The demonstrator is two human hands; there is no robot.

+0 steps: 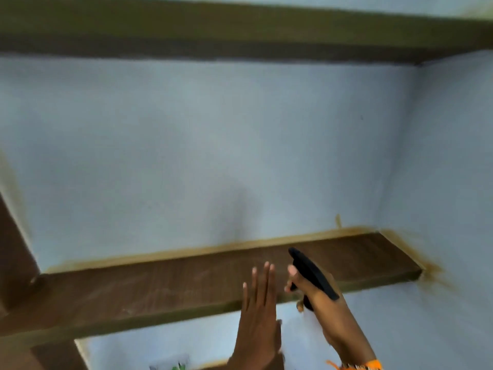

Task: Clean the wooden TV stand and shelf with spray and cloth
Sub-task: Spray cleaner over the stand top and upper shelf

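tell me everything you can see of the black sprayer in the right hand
Only the black sprayer head shows: a matte, plastic-looking, elongated curved top, nozzle end aimed up and away over the wooden shelf. The right hand grips its neck, fingers curled around the front where a trigger would be. The bottle below is hidden by the hand. It hangs above the shelf's front edge, touching nothing else. The picture is blurred.

The shelf (186,287) is dark brown wood with a fine grain and a dull, matt face. The upper shelf (240,30) looks like the same wood. The wall (186,145) is matt pale-blue paint. The spray head (312,273) is matt black plastic.
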